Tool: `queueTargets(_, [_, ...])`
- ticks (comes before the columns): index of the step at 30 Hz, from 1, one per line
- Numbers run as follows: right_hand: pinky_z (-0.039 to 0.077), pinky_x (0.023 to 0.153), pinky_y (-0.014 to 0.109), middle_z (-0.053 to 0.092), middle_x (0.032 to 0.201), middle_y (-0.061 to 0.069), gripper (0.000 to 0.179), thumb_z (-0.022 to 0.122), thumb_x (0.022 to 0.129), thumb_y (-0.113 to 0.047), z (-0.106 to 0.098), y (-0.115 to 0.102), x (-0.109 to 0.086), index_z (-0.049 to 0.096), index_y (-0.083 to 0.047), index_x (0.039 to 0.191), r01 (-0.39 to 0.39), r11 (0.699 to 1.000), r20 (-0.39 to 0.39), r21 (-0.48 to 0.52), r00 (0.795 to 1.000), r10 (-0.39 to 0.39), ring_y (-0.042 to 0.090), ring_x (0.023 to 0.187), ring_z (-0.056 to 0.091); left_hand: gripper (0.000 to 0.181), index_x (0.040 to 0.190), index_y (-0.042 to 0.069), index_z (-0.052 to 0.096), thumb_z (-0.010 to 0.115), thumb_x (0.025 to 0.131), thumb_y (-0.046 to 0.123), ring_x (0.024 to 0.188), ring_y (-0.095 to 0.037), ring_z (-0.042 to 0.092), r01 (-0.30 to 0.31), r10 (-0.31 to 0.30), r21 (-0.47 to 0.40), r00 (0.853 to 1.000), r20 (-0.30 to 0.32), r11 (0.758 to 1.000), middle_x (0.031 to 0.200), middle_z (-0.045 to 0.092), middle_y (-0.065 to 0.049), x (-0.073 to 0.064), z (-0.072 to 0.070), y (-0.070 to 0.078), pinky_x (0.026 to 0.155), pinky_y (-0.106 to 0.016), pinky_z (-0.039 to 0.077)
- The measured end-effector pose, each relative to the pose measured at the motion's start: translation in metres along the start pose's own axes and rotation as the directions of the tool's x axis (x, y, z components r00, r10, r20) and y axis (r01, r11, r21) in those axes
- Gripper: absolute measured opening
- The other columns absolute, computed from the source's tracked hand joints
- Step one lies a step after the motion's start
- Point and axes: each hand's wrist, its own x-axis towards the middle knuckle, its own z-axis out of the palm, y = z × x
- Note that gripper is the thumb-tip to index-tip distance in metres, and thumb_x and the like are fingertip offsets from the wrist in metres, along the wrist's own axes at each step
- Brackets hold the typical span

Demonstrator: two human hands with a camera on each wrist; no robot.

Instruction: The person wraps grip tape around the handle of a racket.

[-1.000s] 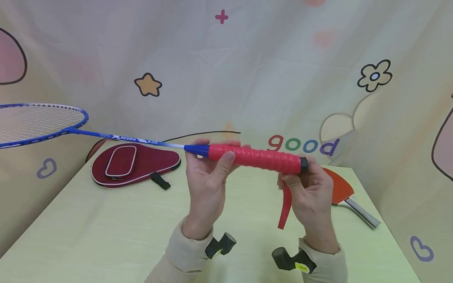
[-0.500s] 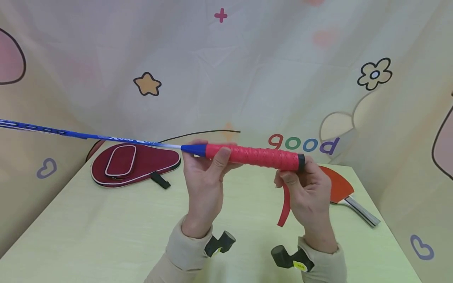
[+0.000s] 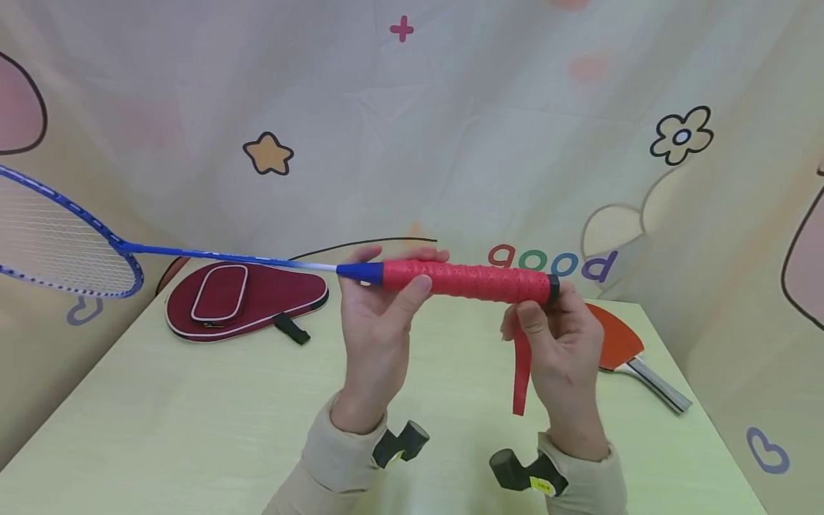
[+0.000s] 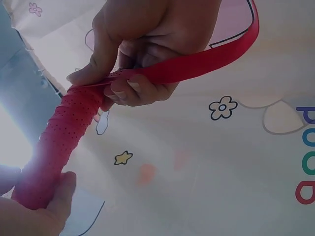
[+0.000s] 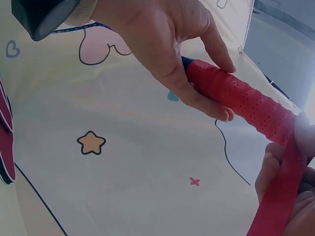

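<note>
A blue badminton racket (image 3: 238, 257) is held level above the table, its strung head cut off by the left edge of the head view. Red perforated grip tape (image 3: 476, 281) winds round its handle between a blue cone and a black end cap (image 3: 553, 289). My left hand (image 3: 380, 336) holds the handle near the cone, thumb in front and fingers behind. At the cap end my right hand (image 3: 563, 350) pinches the tape where a loose red tail (image 3: 521, 379) hangs down. In the left wrist view that tail (image 4: 206, 64) runs out from between the right fingers.
A dark red paddle case (image 3: 270, 297) with a black strap (image 3: 292, 329) lies at the table's back left. Behind my right hand lies a table tennis paddle (image 3: 656, 386) with an orange-red face. A printed curtain (image 3: 450, 164) stands behind the table (image 3: 193, 429).
The racket has turned about its long axis: its head was tilted, then edge-on, and now shows its strings at another angle. Both hands stay almost in place, and the loose tail has swung slightly.
</note>
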Motion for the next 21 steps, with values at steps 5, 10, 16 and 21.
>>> queueTargets(5, [0.056, 0.068, 0.023, 0.064, 0.078, 0.008, 0.022, 0.06, 0.093, 0.003, -0.0045, 0.0001, 0.0005, 0.059, 0.0, 0.115, -0.005, 1.0, 0.067, -0.006, 0.998, 0.005, 0.016, 0.068, 0.064, 0.048, 0.128, 0.011, 0.03, 0.06, 0.093, -0.004, 0.105, -0.038, 0.065, -0.032, 0.032, -0.02, 0.999, 0.007, 0.999, 0.114, 0.06, -0.02, -0.0001, -0.0012, 0.0, 0.093, -0.05, 0.049])
queueTargets(10, [0.056, 0.069, 0.023, 0.065, 0.079, 0.006, 0.023, 0.06, 0.093, 0.005, -0.0072, 0.0008, 0.001, 0.057, 0.005, 0.116, 0.038, 0.999, 0.109, -0.006, 0.993, -0.037, 0.014, 0.069, 0.065, 0.051, 0.124, 0.011, 0.033, 0.07, 0.088, 0.013, 0.102, -0.036, 0.066, -0.037, 0.036, -0.012, 0.999, -0.022, 0.999, 0.113, 0.06, -0.018, -0.0012, -0.002, -0.0008, 0.09, -0.048, 0.051])
queueTargets(16, [0.056, 0.07, 0.023, 0.064, 0.076, 0.008, 0.021, 0.063, 0.093, 0.001, -0.0041, 0.0012, 0.001, 0.058, 0.008, 0.112, 0.076, 0.997, 0.079, 0.032, 0.994, -0.078, 0.015, 0.067, 0.065, 0.056, 0.12, 0.012, 0.035, 0.076, 0.084, 0.023, 0.103, -0.03, 0.064, -0.013, 0.013, 0.005, 0.997, -0.071, 1.0, 0.113, 0.057, -0.02, -0.0018, -0.0016, -0.0006, 0.085, -0.044, 0.055])
queueTargets(21, [0.056, 0.067, 0.023, 0.063, 0.074, 0.009, 0.019, 0.064, 0.092, -0.002, -0.0008, 0.0011, 0.0001, 0.06, 0.008, 0.109, 0.087, 0.996, 0.038, 0.022, 0.995, -0.087, 0.016, 0.064, 0.064, 0.057, 0.119, 0.012, 0.036, 0.077, 0.082, 0.026, 0.098, -0.027, 0.064, 0.003, 0.0, 0.028, 0.994, -0.107, 1.0, 0.109, 0.056, -0.017, -0.0012, -0.0013, -0.0005, 0.081, -0.041, 0.057])
